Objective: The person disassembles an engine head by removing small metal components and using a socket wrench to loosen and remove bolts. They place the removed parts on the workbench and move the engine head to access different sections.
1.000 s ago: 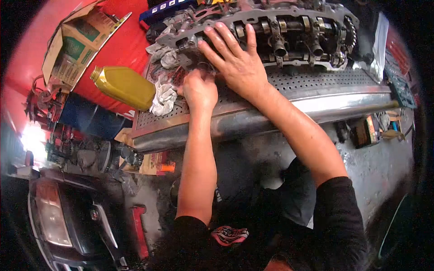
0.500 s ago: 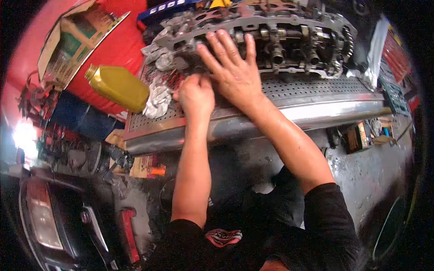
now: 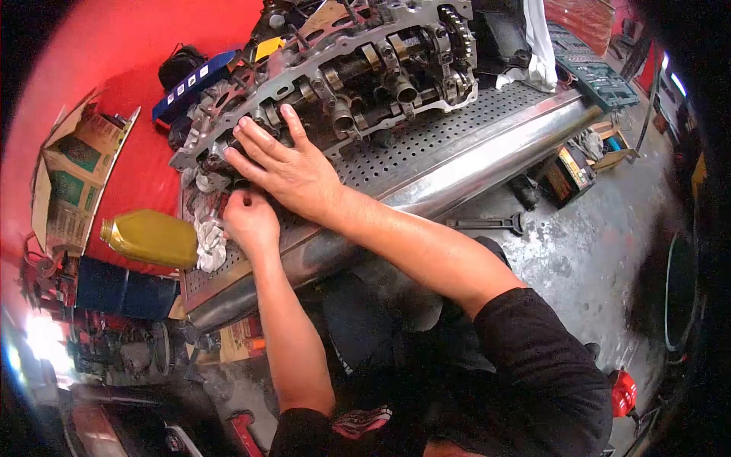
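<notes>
A metal cylinder head (image 3: 354, 91) with camshafts and a toothed wheel lies on a perforated metal bench top (image 3: 449, 126). My right hand (image 3: 293, 167) rests on its near left part, palm down with the fingers spread. Just below and to the left, my left hand (image 3: 251, 221) is curled into a fist at the part's lower edge; anything within its fingers is too hidden to name. Crumpled white cloth (image 3: 209, 245) lies left of the left hand, beside a yellow-green plastic bottle (image 3: 152, 238).
An opened cardboard box (image 3: 76, 179) stands at the left. A blue tray (image 3: 194, 82) is behind the cylinder head. A green tool case (image 3: 590, 68) and white cloth (image 3: 539, 46) are at the right. A large wrench (image 3: 487, 224) and a small box (image 3: 567, 179) sit below the bench edge.
The view has turned, so the bench and cylinder head appear tilted and shifted left. Both hands keep nearly the same pose and place at the cylinder head.
</notes>
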The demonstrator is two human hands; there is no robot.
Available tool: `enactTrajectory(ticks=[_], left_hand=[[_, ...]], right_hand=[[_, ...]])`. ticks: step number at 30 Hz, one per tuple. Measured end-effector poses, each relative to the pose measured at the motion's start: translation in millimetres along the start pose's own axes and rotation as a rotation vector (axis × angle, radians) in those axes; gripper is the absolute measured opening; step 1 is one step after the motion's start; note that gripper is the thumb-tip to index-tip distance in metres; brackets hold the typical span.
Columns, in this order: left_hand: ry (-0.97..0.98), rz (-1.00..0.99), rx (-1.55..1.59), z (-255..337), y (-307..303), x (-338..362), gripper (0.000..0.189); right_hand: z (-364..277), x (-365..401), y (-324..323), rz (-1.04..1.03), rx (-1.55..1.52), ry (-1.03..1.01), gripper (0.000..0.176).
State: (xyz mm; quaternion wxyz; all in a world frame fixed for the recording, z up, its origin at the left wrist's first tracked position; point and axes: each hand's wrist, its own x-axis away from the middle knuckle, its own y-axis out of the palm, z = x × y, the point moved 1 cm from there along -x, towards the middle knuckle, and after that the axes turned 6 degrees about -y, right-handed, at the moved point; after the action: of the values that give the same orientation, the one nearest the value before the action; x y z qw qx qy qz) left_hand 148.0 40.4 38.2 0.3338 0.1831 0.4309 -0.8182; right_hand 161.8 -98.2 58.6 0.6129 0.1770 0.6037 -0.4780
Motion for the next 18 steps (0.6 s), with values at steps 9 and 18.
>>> enactTrajectory(ticks=[9, 18], left_hand=[[-0.008, 0.02, -0.137, -3.2, 3.4, 1.3, 0.012], [-0.066, 0.027, 0.025, 4.6, -8.5, 5.6, 0.016]], right_hand=[[0.3, 1.9, 3.9, 0.005, -0.032, -0.014, 0.051], [-0.2, -1.2, -0.1, -0.097, 0.078, -0.028, 0.055]])
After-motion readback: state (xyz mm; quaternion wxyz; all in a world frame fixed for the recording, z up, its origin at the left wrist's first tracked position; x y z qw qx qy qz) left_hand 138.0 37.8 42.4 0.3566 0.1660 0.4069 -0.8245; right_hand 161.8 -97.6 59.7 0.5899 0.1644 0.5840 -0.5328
